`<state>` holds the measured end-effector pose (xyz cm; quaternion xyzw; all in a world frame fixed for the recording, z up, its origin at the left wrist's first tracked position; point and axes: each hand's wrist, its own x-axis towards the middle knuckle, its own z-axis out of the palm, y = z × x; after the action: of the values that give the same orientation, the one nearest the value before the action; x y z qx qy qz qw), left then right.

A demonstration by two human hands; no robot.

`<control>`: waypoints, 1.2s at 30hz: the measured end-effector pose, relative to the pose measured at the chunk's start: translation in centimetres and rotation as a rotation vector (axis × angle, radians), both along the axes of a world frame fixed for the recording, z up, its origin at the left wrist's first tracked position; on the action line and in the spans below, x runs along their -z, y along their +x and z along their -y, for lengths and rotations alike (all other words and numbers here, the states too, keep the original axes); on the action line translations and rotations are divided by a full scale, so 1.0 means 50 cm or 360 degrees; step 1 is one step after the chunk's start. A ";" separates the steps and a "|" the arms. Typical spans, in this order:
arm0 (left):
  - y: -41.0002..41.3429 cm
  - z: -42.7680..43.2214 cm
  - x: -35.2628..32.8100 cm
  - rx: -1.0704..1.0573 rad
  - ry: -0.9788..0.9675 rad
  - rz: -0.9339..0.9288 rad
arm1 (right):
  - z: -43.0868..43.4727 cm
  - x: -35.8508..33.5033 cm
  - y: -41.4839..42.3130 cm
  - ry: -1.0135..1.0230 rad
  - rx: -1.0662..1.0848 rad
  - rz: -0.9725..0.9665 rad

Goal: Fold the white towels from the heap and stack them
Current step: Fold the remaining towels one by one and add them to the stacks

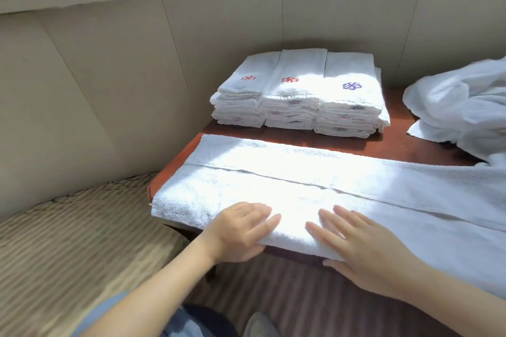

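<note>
**Smoothing the long fold**

Both hands, left (241,230) and right (364,249), lie spread flat on the towel (273,186) at the tabletop's (394,117) near edge, likely pressing its lengthwise fold. Stacks (295,96) wait at the far edge, the heap (465,107) rightward.

Standing by, I see the long folded towel (301,180) covering the near half of the worktop (397,128), from the left edge out past the right of view. The left hand (241,230) and right hand (364,243) lie flat on its near edge. Behind it a narrow strip of bare wood lies open before three stacks of folded towels (295,93), which sit tight in the wall (232,22) corner. A wider bare gap separates the stacks from the heap (462,107) blocking the far right
</note>
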<state>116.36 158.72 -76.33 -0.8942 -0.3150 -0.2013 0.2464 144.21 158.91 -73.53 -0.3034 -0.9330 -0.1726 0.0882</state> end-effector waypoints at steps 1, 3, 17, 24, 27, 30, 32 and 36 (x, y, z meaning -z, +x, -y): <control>-0.004 -0.003 -0.011 -0.0031 0.0013 0.0118 | -0.004 -0.006 0.001 -0.0012 -0.0035 -0.0095; -0.016 -0.013 -0.042 -0.0214 0.0040 0.0314 | -0.018 -0.022 0.000 -0.0063 0.0049 -0.0273; -0.098 -0.210 -0.105 -0.2070 -0.0437 0.1176 | -0.248 -0.049 0.049 -0.0449 0.1219 -0.0513; -0.117 -0.251 -0.076 -0.2033 -0.0248 0.1685 | -0.291 -0.022 0.019 -0.0311 0.1417 -0.0494; -0.139 -0.260 -0.070 -0.2005 -0.0254 0.1817 | -0.299 -0.027 0.005 -0.0277 0.1458 -0.0451; -0.162 -0.258 -0.062 -0.1967 -0.0332 0.1899 | -0.308 -0.032 -0.015 -0.0259 0.1311 -0.0509; -0.179 -0.253 -0.059 -0.1892 -0.0408 0.1902 | -0.311 -0.031 -0.027 -0.0342 0.1177 -0.0574; -0.214 -0.250 -0.053 -0.1735 -0.0571 0.1767 | -0.312 -0.023 -0.031 -0.0357 0.1038 -0.0603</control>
<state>105.66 171.25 -73.67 -0.4093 -0.8121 -0.4147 -0.0305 142.68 174.49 -72.36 -0.6182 -0.7678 -0.0295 0.1658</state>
